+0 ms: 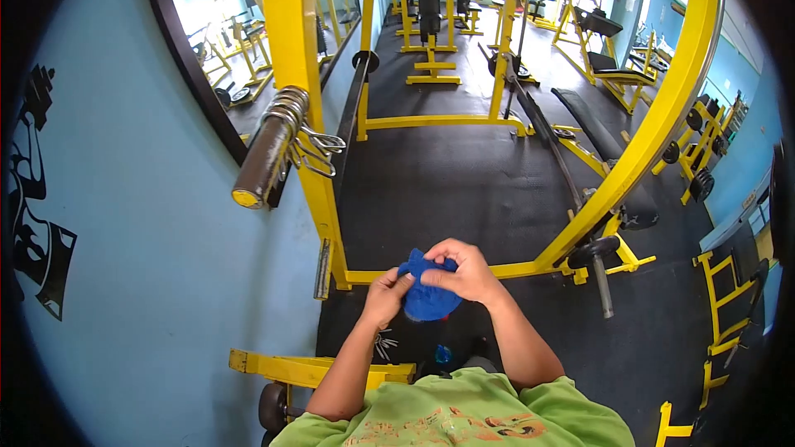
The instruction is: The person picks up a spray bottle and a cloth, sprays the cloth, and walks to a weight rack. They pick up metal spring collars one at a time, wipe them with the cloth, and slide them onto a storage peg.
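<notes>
Both hands, left (386, 295) and right (464, 271), pinch the upper edge of a soft, rumpled blue cloth (431, 301), bunched between them at six o'clock, just in front of the green shirt (464, 414) with its orange print. Up at ten o'clock, several shiny wire spring clips (290, 108) are stacked on a scuffed round peg (267, 157) sticking out of the glossy yellow metal frame (291, 33). One black graphic (37, 199) marks the smooth blue wall at nine o'clock. I can't read any writing.
</notes>
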Demonstrator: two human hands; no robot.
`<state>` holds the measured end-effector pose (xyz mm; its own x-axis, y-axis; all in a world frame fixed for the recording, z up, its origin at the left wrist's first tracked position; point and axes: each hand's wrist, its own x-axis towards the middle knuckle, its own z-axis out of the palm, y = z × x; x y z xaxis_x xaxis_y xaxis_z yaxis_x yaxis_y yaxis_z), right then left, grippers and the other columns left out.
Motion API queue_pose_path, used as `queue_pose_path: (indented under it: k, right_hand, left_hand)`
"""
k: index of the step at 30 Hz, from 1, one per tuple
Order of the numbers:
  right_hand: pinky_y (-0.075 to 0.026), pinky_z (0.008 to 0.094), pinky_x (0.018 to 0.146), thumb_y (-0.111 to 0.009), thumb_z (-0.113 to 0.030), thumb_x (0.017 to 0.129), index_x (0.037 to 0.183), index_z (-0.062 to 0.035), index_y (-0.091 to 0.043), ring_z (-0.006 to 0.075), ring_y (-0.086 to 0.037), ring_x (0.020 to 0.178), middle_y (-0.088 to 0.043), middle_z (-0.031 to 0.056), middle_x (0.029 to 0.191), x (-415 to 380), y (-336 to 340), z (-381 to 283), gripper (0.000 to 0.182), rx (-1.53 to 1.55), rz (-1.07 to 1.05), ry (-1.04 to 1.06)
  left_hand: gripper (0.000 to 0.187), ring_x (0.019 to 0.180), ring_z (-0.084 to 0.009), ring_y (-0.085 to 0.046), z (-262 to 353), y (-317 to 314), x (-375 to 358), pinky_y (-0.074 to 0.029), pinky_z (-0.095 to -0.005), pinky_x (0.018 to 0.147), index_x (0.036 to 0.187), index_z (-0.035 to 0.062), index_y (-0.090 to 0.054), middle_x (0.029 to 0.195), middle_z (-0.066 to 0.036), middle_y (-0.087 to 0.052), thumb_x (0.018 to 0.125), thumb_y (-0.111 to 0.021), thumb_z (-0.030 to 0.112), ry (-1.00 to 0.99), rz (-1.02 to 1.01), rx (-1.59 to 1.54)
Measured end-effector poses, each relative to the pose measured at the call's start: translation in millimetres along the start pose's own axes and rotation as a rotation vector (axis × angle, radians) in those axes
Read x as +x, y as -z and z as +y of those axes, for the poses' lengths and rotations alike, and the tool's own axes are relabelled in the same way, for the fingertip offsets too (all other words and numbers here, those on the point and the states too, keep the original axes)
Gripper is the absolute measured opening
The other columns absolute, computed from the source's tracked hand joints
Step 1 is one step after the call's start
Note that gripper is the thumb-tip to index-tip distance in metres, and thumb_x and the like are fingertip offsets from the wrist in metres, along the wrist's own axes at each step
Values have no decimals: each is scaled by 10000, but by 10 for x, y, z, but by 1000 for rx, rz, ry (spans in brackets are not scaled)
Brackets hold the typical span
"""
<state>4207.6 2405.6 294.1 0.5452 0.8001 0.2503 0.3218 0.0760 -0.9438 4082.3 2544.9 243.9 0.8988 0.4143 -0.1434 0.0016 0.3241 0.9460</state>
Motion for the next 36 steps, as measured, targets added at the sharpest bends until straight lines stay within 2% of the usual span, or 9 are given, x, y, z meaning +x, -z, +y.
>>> queue_pose_path:
  k: [5, 8, 12, 16, 20, 22, 25, 29, 36]
  right_hand:
    - [-454, 372, 799, -810, -311, 652, 1018, -65, -536, 292, -560, 925, -565, 141, 960, -350, 138, 155, 519, -379, -171, -264]
    - [-466, 400, 770, -693, -104, 665, 974, -59, -599, 341, -578, 884, -605, 132, 947, -497, 189, 299, 327, -843, 154, 65]
    - [-457, 434, 770, -587, -2, 628, 838, -55, -647, 340, -595, 849, -653, 132, 861, -587, 643, 646, 225, -546, 199, 16]
    - [-438, 436, 721, -572, 42, 672, 871, -61, -591, 323, -552, 820, -589, 131, 851, -660, 1114, 610, 225, -824, 885, 261]
    - [-455, 359, 712, -626, 29, 676, 754, -41, -596, 262, -588, 760, -611, 113, 781, -1155, 1257, 934, 109, -372, 645, 210]
    - [-466, 264, 650, -612, -39, 772, 799, -33, -628, 138, -597, 713, -630, 61, 773, -1363, 1176, 1342, 32, 64, 589, -235]
    - [-491, 294, 700, -505, -126, 865, 969, -37, -614, 176, -617, 784, -643, 60, 896, -1464, 1274, 1801, 175, 629, 498, -617]
    - [-417, 435, 987, -448, -562, 848, 1244, -56, -512, 290, -558, 1084, -557, 131, 1207, -1909, 1310, 2680, 646, 1421, 264, -573]
    - [-420, 404, 960, -632, -525, 767, 1209, -87, -566, 252, -575, 1048, -589, 102, 1171, -2004, 1169, 3447, 626, 1688, 496, -478]
  left_hand:
    - [127, 789, -170, -615, -166, -310, 25, -479, -284, 705, 890, 12, -669, 855, -75, -647, 837, -591, 97, -390, 237, 535]
    - [97, 813, -277, -618, -38, -569, 47, -488, -344, 724, 830, 13, -651, 867, -121, -638, 752, -627, 65, -741, 327, 879]
    - [139, 831, -329, -607, 95, -910, 134, -487, -380, 731, 866, 21, -633, 875, -158, -625, 733, -614, 59, -613, 143, 851]
    - [185, 815, -382, -613, 226, -1391, 245, -489, -414, 716, 938, 5, -603, 841, -216, -628, 773, -583, 88, -335, 80, 985]
    - [181, 774, -405, -617, 166, -1945, 406, -492, -440, 692, 935, -3, -592, 783, -241, -627, 804, -563, 119, -274, 27, 873]
    - [184, 740, -398, -615, 4, -2182, 434, -493, -456, 661, 918, 23, -614, 746, -231, -619, 800, -559, 153, -234, -39, 933]
    - [157, 668, -371, -610, -463, -2457, 380, -488, -423, 610, 864, 36, -633, 707, -202, -610, 775, -590, 159, -277, -233, 1009]
    - [190, 705, -380, -607, -865, -2718, 229, -484, -443, 636, 861, 33, -604, 745, -207, -617, 794, -596, 211, -52, -425, 1009]
    - [470, 872, -228, -555, -2090, -2374, 303, -458, -325, 798, 1112, 45, -592, 967, -74, -553, 736, -748, 280, 133, -498, 546]
